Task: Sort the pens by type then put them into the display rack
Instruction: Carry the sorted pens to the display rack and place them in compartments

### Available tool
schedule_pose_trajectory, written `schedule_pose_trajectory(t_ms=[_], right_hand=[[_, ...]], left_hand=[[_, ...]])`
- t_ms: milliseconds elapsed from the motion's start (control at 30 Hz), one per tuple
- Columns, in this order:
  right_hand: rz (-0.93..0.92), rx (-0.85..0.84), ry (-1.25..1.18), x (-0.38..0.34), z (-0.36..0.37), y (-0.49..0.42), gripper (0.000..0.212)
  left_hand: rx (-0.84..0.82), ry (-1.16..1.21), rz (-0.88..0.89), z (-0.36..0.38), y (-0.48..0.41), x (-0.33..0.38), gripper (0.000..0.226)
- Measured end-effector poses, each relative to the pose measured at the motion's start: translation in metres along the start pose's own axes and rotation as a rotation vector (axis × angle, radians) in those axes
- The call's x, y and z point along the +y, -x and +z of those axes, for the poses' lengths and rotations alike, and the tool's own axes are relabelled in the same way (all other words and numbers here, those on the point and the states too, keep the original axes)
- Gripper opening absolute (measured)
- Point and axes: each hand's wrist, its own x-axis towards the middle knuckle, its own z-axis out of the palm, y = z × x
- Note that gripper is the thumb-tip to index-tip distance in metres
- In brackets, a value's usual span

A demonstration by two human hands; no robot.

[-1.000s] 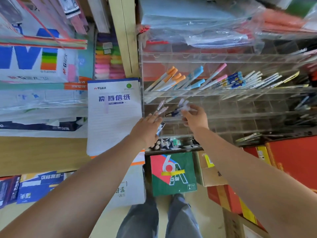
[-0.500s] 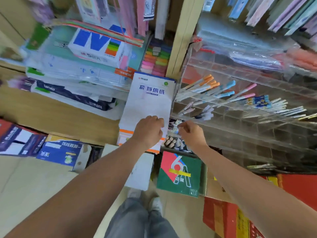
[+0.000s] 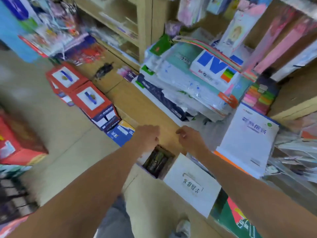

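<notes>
The whole view is smeared by motion. Both bare forearms reach forward to the middle of it, low in front of the wooden shelf front [image 3: 137,103]. The left hand [image 3: 148,137] shows its back, with its fingers [image 3: 155,139] curled under so the palm is hidden; I cannot tell whether they grasp anything or are just clenched. The right hand [image 3: 191,140] is just beside it but apart from it. Its fingers are also curled, the tips pointing toward the left hand, and the blur does not show whether anything is pinched between them. Directly under the left wrist is an open carton [image 3: 155,175] on the floor [image 3: 60,143], its white flap [image 3: 192,184] folded out beneath the right forearm. Inside the carton is a dark bundle [image 3: 157,159] of black and green sticks, too blurred to say whether they are pens. The bundle lies below both hands, nearer the left, and neither hand's fingers touch it. The display rack [image 3: 296,160] is only a clear, streaky smear at the right edge, well apart from both hands, and no single pen can be made out in it. Between the rack and the right hand a white letter pad [image 3: 248,140] leans upright. Wrapped paper reams [image 3: 188,86] are stacked behind the hands, and red boxes [image 3: 89,98] sit on the floor to the left.
</notes>
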Motion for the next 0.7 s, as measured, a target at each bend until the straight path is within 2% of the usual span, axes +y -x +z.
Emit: schedule_pose_trajectory(t_ms=[133,333,700], right_hand=[[-0.017,-0.074,0.014,-0.075,0.058,-0.047,0.024],[0.063,-0.158,0.001,-0.159,0.135,-0.113,0.029],[0.038,-0.298,0.110,-0.214,0.240,-0.282,0.043]], left_hand=[[-0.024,-0.031,-0.065,-0.005,0.003,-0.114,0.030],[-0.103,0.041,-0.181,-0.001,-0.002,-0.254,0.041],[-0.192,0.053,-0.242,0.013,-0.096,-0.415,0.051]])
